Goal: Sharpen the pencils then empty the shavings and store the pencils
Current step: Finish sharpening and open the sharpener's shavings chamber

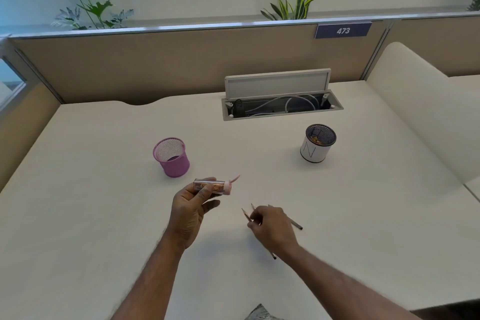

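Now | left fingers (205, 191) clamp 1 sharpener (220, 186) | right fingers (255, 219) pinch pencils (245, 214), 3 seen | 2 cups (173, 163)

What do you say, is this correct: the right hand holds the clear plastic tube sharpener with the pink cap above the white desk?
No. The head view shows the left hand holding the clear plastic tube sharpener above the white desk; the right hand grips pencils.

Left forearm (153, 275) and right forearm (340, 284) are bare and a bit hairy, left hand (191, 206) and right hand (276, 228) bare too. Grey patterned fabric (259, 313) pokes in bottom centre, can't tell what.
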Available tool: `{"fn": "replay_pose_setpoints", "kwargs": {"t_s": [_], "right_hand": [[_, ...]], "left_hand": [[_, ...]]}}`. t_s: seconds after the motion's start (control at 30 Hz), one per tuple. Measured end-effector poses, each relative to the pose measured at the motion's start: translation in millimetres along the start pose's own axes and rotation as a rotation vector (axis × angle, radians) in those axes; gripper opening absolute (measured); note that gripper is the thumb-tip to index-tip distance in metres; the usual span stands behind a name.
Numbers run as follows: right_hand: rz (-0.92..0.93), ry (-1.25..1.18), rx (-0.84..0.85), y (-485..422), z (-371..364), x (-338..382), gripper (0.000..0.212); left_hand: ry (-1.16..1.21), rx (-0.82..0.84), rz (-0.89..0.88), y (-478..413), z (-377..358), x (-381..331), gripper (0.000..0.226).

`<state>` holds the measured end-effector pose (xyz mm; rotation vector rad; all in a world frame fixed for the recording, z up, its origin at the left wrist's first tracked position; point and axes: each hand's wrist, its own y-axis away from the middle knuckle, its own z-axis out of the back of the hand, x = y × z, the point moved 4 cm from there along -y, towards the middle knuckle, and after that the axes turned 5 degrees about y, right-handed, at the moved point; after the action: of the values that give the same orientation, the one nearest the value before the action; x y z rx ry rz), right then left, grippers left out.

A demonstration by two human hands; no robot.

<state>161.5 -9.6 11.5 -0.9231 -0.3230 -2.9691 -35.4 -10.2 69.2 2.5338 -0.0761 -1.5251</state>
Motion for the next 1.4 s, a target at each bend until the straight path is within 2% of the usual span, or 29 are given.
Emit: {"fn": "replay_pose_setpoints", "kwargs": {"t_s": [0.2,0.3,0.63,0.77,0.93,1.1,1.23,1.3,1.4], "right_hand": [[0.000,0.155,0.033,-8.0,-22.5,1.5,0.015],[0.001,0.196,0.025,-10.2,-28.2,0.6,0.017],[0.036,0.206,-0.021,-16.4,-35.1,-2.1,0.020],[0.069,0.176,-0.108,-14.9,-20.2,-4.0,0.028],[-0.041,0.161,-0.237,-11.5,14.4,-57.3,0.019],[-0.054,0.230,-0.127,-16.6,20.3,-89.0,0.021],[0.013,0.245,-0.100,-20.2,16.2,-88.0,0.013],[0.004,0.135,-0.107,-18.7,19.0,-84.6,0.010],[-0.048,-0.412,-0.042,-9.0,35.6,-64.8,0.011]], "left_hand": [[-0.004,-0.026,0.008,2.7,4.6,5.3,0.070],[-0.010,-0.028,0.012,3.3,7.6,9.1,0.062],[-0.012,-0.042,0.025,3.7,15.0,12.0,0.062],[-0.012,-0.035,0.023,2.4,15.4,11.5,0.060],[0.000,-0.034,0.024,1.4,11.0,12.1,0.063],[-0.004,-0.024,0.029,2.0,2.0,13.7,0.065],[-0.005,-0.010,0.039,3.0,-3.7,11.1,0.045],[0.000,-0.007,0.029,3.0,-4.5,8.7,0.054],[0.027,-0.013,0.018,3.2,-3.3,6.9,0.063]]}}
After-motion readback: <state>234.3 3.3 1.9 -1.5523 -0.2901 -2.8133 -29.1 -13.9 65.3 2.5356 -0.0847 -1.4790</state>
